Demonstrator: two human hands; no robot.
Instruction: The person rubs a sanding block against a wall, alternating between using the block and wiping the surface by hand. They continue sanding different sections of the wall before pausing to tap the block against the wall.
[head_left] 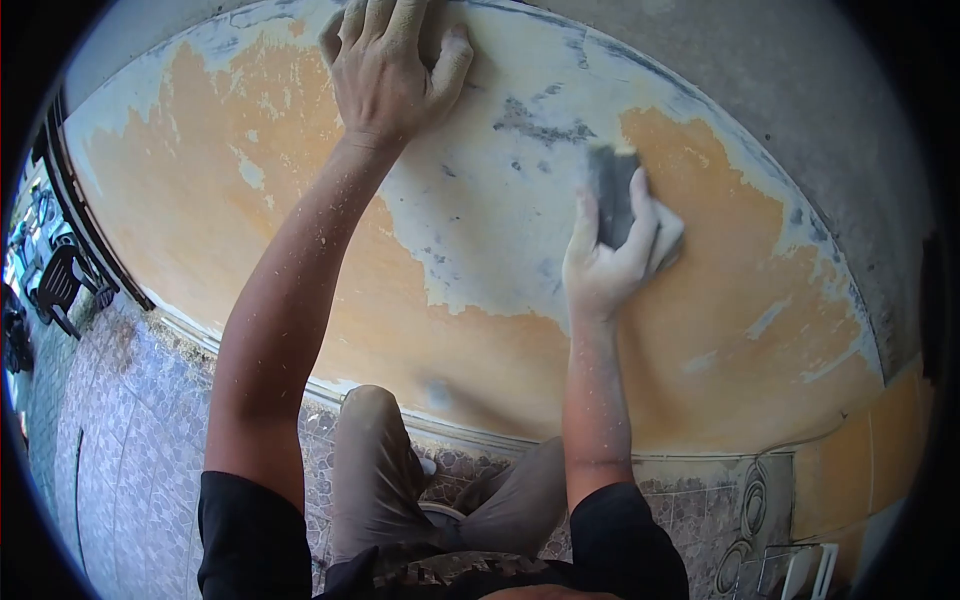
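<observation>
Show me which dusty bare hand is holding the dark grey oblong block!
The dusty right hand, lower in the picture: it grips the block. The dusty left hand, higher up, has no block showing.

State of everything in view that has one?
Left hand: fingers spread, against wall, dusty
Right hand: closed on grey block, dusty
Grey block: gripped, slightly blurred
Wall: orange paint partly gone, pale patches showing, dark marks
Legs: knees bent
</observation>
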